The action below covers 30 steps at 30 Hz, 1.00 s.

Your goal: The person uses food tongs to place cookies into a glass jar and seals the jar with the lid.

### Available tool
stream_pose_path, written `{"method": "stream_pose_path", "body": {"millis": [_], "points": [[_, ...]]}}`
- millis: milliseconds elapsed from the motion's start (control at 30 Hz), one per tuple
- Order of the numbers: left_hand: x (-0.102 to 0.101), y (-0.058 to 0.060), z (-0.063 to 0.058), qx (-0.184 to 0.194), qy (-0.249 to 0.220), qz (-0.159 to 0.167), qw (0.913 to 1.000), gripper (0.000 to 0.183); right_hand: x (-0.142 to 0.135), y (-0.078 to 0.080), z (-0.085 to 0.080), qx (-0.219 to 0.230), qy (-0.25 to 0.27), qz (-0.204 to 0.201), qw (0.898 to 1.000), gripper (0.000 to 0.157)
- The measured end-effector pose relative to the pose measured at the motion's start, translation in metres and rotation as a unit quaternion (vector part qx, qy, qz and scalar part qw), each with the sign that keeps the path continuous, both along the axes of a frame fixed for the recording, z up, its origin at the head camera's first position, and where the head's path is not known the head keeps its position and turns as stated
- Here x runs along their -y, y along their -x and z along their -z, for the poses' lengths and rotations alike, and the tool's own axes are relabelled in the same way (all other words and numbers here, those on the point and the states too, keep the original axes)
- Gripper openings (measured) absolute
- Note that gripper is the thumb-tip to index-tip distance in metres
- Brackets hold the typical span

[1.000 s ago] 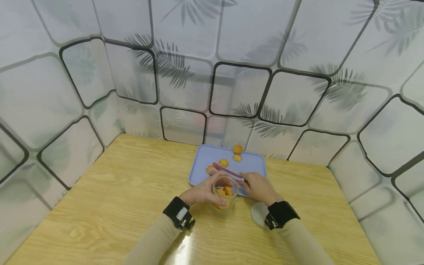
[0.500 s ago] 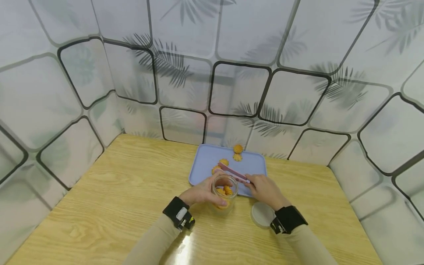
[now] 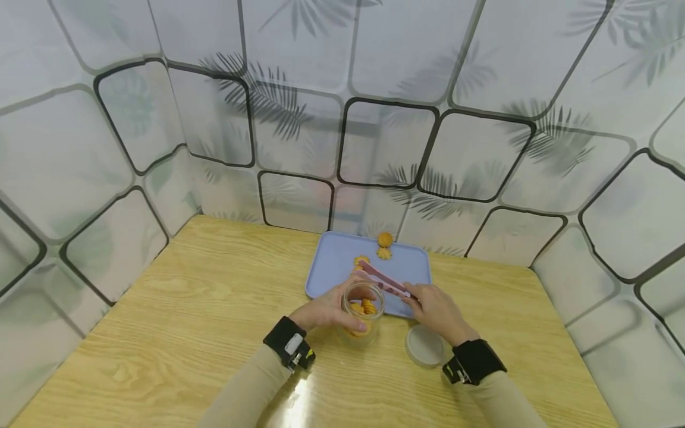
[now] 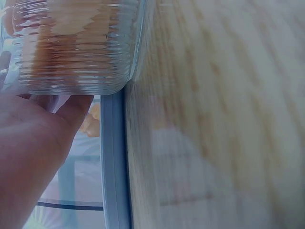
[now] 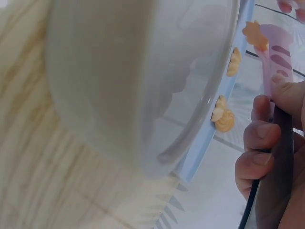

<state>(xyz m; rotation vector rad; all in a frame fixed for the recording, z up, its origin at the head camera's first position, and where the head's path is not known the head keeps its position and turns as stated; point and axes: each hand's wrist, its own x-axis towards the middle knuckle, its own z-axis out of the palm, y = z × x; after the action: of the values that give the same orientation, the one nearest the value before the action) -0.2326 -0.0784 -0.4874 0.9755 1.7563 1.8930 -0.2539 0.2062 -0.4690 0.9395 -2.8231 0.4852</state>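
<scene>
Jar (image 4: 116,57): clear ribbed glass, round mouth, upright on the wood-grain table (image 3: 214,297) at the tray's near edge. Left hand (image 3: 329,306) was wrapped round it, thumb on the near side. Right hand (image 3: 436,306) had its fingers clamped round the tongs (image 3: 382,277): smooth, pink-purple tips, dark handles. Hands apart, jar and tongs between them. Held cookie (image 5: 256,36) sat between the tips, scalloped edge, just behind the jar rim in the head view. Tray (image 3: 332,255): light blue, rounded corners, raised rim. Lid (image 3: 424,346): whitish disc, on the table below the right hand. Backdrop (image 3: 294,137): printed sheet, rounded outlines, fern leaves.

Versus 1 s earlier: right hand and tongs had shifted right, away from the jar, and the held cookie had gone right with them. More of the lid was uncovered. Left hand and jar hadn't moved.

Counts: 1 jar, 1 tongs, 1 tray, 1 lid, 2 black wristbands (image 3: 473,361). Cookies: 1 in tongs, 3 on tray (far pair (image 3: 384,246) touching, plus a single (image 5: 234,62)). Jar cookies (image 3: 368,306): at least 2, exact number couldn't be told.
</scene>
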Motion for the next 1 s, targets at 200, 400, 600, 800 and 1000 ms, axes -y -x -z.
{"method": "stream_pose_path", "body": {"millis": [200,400,600,800,1000], "points": [[0.001,0.001,0.0,0.01,0.014,0.003,0.9998,0.089,-0.005,-0.004,0.001,-0.004,0.014,0.011,1.0,0.036],[0.003,0.0,-0.001,0.018,0.027,-0.001,0.9995,0.091,-0.008,-0.007,0.0,-0.007,0.03,0.007,1.0,0.035],[0.002,-0.001,0.0,0.022,0.026,-0.011,0.9994,0.087,-0.011,-0.012,-0.001,0.001,0.038,0.014,0.999,0.038],[0.001,-0.002,0.002,0.017,0.025,-0.012,0.9995,0.083,-0.013,-0.018,0.0,-0.005,0.07,0.016,0.997,0.039],[0.003,-0.001,0.0,0.012,0.029,-0.01,0.9994,0.084,-0.015,-0.021,-0.002,0.0,0.089,0.017,0.996,0.04]]}}
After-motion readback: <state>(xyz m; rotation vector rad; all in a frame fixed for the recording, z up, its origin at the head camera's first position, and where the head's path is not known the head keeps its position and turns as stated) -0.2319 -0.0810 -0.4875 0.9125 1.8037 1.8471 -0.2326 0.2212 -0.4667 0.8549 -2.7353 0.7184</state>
